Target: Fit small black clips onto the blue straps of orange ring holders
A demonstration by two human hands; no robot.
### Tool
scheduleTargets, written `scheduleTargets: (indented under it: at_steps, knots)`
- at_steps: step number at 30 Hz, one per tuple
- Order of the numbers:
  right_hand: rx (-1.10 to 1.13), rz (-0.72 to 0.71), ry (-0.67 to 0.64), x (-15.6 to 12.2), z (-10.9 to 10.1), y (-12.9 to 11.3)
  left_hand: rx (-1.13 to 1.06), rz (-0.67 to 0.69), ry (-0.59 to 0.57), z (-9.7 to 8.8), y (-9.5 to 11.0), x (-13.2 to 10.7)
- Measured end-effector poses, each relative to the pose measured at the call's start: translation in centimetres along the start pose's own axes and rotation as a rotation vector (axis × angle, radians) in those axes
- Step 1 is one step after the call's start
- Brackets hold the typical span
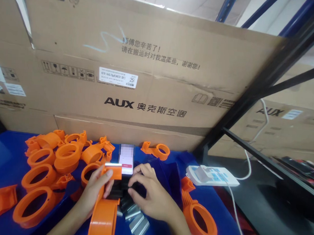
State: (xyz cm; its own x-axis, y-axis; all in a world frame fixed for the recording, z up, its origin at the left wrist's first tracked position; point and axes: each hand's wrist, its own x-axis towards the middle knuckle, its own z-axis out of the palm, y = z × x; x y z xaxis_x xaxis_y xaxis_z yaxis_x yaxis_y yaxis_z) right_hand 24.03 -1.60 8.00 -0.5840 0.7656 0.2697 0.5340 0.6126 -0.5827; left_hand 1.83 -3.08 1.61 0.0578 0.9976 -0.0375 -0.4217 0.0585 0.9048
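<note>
My left hand [94, 184] is closed around the neck of an orange plastic tape dispenser [103, 217]. Its toothed metal blade [113, 164] points up at the head end, and its wide ring hangs down toward me. To the right of it, my right hand [151, 191] hovers over dark pieces [126, 200] with fingers curved and thumb and forefinger tips apart. I see nothing between those fingertips. Shiny metal strips [139, 226] lie below that hand on the blue cloth [161, 227]. A phone [126, 160] with a lit screen stands just beyond both hands.
Several orange dispensers [40, 176] are heaped at the left. Another dispenser [161, 151] lies at the back, and one more [201, 221] at the right. A white power strip [213, 176] with a cable sits by the black rack post [240, 97]. A large carton [148, 78] walls off the back.
</note>
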Motion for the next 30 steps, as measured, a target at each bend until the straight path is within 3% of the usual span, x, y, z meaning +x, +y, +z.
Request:
scheduleTargets:
  at_steps: [3,5,11,16,19,22,24,27,30]
  knots:
    - [0.137,-0.027,0.199,0.4,0.7,-0.4,0.090,0.013,-0.041,0.2,-0.2,-0.2]
    - [0.211,-0.052,0.256,0.7,1.5,-0.5,0.166,0.013,-0.104,0.4,0.1,-0.5]
    - [0.362,-0.046,0.290,1.0,3.1,-1.0,0.339,0.032,-0.274,1.7,1.1,-1.9]
    - [0.361,-0.051,0.283,0.9,2.3,-1.0,0.358,0.042,-0.285,1.9,1.1,-2.1]
    - [0.334,-0.034,0.309,0.9,1.7,-1.0,0.344,0.036,-0.235,1.7,0.8,-1.7]
    - [0.294,-0.002,0.363,0.8,0.9,-0.4,0.246,0.044,-0.114,1.1,0.7,-1.4]
    - [0.243,0.041,0.459,0.6,-0.1,0.7,0.056,0.080,-0.062,0.3,1.1,-1.3]
    - [0.132,0.126,0.629,0.1,-1.9,2.8,-0.239,0.107,-0.070,-1.2,2.5,-1.1]
    - [0.024,0.147,0.678,-0.4,-3.3,4.1,-0.310,0.032,-0.122,-2.3,3.7,-0.7]
